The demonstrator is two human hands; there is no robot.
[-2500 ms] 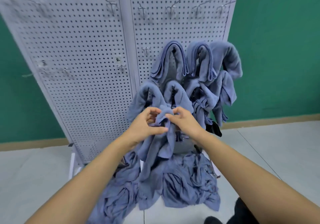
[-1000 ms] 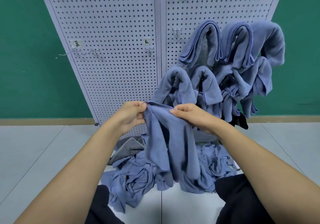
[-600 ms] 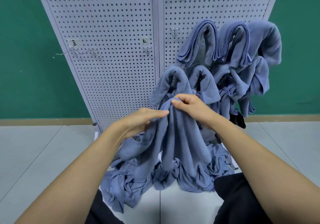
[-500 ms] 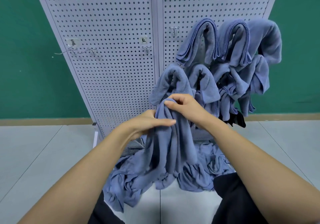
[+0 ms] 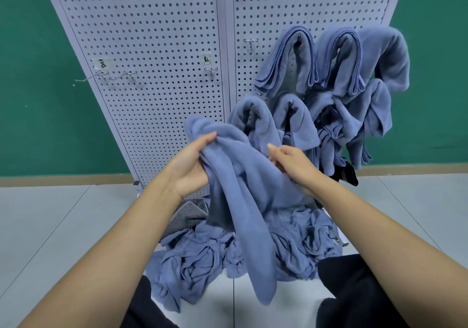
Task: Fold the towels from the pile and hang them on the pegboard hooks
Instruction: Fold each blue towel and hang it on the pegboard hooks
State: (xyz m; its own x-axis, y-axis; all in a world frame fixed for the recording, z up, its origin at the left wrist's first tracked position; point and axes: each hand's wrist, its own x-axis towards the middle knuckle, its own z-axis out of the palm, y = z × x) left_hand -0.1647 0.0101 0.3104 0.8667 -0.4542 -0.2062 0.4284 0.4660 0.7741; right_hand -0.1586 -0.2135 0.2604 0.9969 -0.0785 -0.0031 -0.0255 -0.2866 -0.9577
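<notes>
1. Left hand [image 5: 188, 165] is clamped on a gathered bunch of the blue towel [image 5: 243, 196], up near its top. That grip carries the weight while the long tail hangs down over the pile [image 5: 243, 254] on the floor.

2. Right hand [image 5: 293, 165] sits at the towel's right side, fingers partly curled into the cloth. It looks like a light hold feeding the fold across, but I cannot tell how firmly it grips.

3. The hands are apart, the towel stretched between them and bunched rather than flat, so the fold is likely mid-way.

4. Folded towels [image 5: 336, 82] crowd the right panel of the pegboard [image 5: 157, 36], draped over hooks and overlapping one another. No room to spare there.

5. Open room is to the left: a bare hook [image 5: 212, 72] near the centre seam, another bare hook [image 5: 251, 44] just right of it, and a long double hook [image 5: 114, 76] farther left.

6. The hanging tail ends just above the pile; lift before swinging, or it may drag loose cloth along.
</notes>
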